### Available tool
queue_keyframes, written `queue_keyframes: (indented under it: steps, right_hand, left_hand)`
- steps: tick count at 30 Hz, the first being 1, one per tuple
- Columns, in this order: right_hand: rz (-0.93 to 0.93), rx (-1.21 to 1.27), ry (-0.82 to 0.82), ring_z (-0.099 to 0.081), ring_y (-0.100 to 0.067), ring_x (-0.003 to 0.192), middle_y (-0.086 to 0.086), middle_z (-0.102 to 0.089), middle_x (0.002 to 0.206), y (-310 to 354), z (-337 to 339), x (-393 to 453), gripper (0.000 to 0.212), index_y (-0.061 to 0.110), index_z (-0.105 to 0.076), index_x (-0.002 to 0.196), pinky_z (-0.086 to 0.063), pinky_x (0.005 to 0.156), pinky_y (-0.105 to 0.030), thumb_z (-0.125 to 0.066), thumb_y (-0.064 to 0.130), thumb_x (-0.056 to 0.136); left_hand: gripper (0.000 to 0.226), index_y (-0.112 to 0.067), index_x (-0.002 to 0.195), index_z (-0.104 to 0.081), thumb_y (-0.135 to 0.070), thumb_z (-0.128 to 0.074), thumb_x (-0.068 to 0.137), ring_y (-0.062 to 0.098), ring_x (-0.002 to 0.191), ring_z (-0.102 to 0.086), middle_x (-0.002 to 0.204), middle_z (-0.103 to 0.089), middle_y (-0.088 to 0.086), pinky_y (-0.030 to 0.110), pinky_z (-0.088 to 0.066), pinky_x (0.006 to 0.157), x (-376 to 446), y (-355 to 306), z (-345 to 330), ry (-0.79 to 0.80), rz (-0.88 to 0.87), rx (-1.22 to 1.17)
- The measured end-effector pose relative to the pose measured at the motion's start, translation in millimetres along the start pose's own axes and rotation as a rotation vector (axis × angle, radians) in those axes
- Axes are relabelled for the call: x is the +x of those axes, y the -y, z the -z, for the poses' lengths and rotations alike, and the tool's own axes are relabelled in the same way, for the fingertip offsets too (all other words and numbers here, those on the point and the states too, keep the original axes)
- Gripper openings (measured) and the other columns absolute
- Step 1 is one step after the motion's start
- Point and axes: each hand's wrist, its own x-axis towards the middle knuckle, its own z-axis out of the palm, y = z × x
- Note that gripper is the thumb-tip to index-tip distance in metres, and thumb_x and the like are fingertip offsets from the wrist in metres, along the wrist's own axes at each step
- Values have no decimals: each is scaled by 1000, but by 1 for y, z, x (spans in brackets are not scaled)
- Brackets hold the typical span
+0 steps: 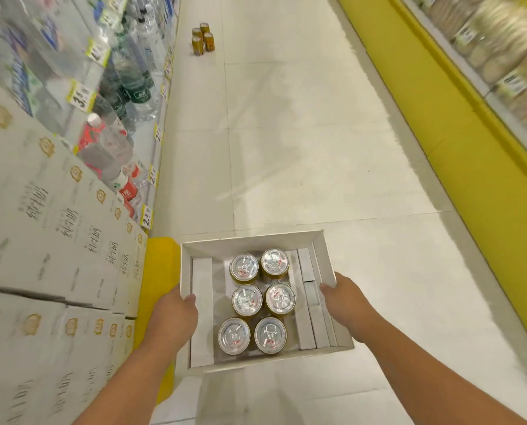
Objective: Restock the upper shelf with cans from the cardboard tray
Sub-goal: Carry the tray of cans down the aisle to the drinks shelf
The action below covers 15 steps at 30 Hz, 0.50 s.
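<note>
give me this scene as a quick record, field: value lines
setting: shop aisle, white tiled floor
tray: cardboard tray, held up by both side walls
left hand: grip on left wall
right hand: grip on right wall
cans in tray: six, upright, two columns of three
cans on floor: four, far down the aisle
left shelves: water bottles, white cartons

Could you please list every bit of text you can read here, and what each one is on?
"3.5": yellow price tag on the left shelf edge.
"2.5": yellow price tag lower on that edge.
"纯牛奶": stacked white cartons, blurred, likely reading.
Can lids, bottle labels, right-shelf tags: too blurred.
</note>
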Motion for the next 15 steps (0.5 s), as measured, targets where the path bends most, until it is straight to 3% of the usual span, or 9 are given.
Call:
queue_keyframes:
  steps: [7,10,13,15]
  right_hand:
    - [-8,29,12,-59,-15,84,-3,-65,105,123,132,-114,23,21,-60,115,-44,62,-24,-41,18,103]
    - [-13,63,37,-57,-15,83,-5,-66,110,171,187,-148,23,25,-60,111,-44,62,-24,-40,16,103]
    - [-5,58,50,-62,-19,88,-4,-67,107,217,238,-168,26,22,-62,113,-46,64,-25,-40,15,101]
    - [11,60,57,-58,-19,80,-5,-67,101,246,269,-173,25,22,-63,104,-42,60,-24,-40,12,100]
  left_hand:
    - [32,-7,128,-59,-20,-46,103,32,104,-57,122,-63,16,31,-39,78,-119,-142,120,1,-49,43]
    - [32,-5,128,-58,-20,-46,103,33,110,-58,122,-64,16,32,-42,83,-160,-201,164,6,-67,62]
    - [30,-7,125,-60,-20,-46,101,31,104,-60,114,-66,13,36,-47,87,-185,-254,197,5,-90,89]
    - [33,-8,128,-59,-20,-48,99,32,106,-61,116,-66,14,37,-49,90,-193,-289,214,7,-94,108]
